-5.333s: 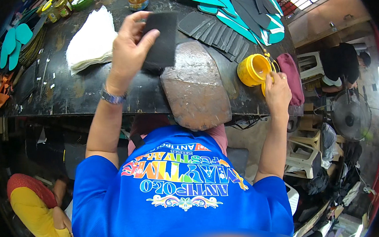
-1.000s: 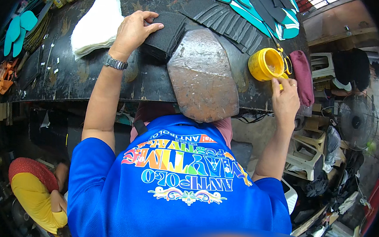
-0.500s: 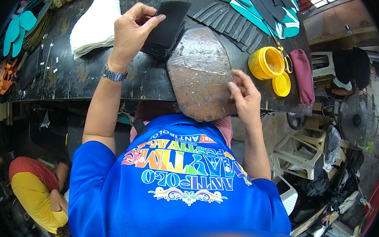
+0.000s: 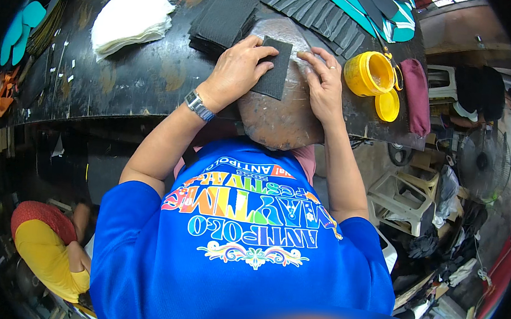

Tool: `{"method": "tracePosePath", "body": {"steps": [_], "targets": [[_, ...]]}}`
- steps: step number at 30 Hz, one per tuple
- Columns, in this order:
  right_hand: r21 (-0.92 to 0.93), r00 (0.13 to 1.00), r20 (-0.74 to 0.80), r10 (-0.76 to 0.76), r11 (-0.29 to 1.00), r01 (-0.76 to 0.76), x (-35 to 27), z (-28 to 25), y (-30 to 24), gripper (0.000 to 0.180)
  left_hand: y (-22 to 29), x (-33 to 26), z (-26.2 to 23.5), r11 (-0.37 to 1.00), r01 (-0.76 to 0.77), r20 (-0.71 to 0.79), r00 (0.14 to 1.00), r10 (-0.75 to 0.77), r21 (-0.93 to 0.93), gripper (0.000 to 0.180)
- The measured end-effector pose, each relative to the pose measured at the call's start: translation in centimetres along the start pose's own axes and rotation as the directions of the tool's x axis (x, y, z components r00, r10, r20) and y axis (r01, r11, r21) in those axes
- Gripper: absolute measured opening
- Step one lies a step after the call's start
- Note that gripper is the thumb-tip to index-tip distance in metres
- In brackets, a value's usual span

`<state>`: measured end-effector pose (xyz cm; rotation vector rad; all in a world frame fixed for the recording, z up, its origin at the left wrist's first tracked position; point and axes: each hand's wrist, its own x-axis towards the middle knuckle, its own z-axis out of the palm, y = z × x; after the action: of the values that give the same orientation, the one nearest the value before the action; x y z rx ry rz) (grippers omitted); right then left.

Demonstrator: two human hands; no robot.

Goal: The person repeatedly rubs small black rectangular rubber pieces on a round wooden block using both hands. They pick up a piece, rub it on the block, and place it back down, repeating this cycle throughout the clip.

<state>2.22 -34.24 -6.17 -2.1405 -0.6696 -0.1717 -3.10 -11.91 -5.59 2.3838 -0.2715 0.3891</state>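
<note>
Board point(image 4: 282, 122), scuffed brown, many-sided, overhangs the bench's point(image 4: 147, 85) near edge. On it, black rectangular sheet point(image 4: 277, 80), matte, rough-textured; long axis near-to-far, far end leaning slightly right. Left hand point(image 4: 238, 68): thumb and fingertips over sheet's left half, slightly apart; pinch can't be told. Right hand point(image 4: 324, 84): fingers loosely spread beside its right edge. Beyond: black stack point(image 4: 224, 19).

Workshop, by its fittings. Black table point(image 4: 144, 82), surface scuffed (brownish patches show all over). Worn board point(image 4: 279, 122) jutting past near edge. Cut material in batches: black stack point(image 4: 219, 20), fanned dark strips point(image 4: 319, 17), teal-and-white pieces point(image 4: 402, 29) up right edge. Open yellow tub point(image 4: 359, 78) nearer same edge. Beyond it: plastic stools point(image 4: 401, 202), large fan point(image 4: 482, 162), crowded floor. Another person point(image 4: 50, 251) bent low beyond near edge, left.
</note>
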Motion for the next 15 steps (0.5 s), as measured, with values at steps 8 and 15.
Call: {"method": "tracePosePath", "body": {"steps": [8, 15], "targets": [[-0.142, 0.997, 0.046, -0.057, 0.988, 0.063, 1.8, 1.8, 0.9, 0.035, 0.2, 0.4, -0.3, 1.0, 0.018, 0.026, 0.999, -0.019, 0.021, 0.039], [-0.149, 0.994, 0.09, -0.066, 0.986, 0.078, 0.9, 1.1, 0.3, 0.035, 0.0, 0.5, 0.0, 1.0, 0.016, 0.024, 1.0, -0.016, 0.017, 0.041]]}}
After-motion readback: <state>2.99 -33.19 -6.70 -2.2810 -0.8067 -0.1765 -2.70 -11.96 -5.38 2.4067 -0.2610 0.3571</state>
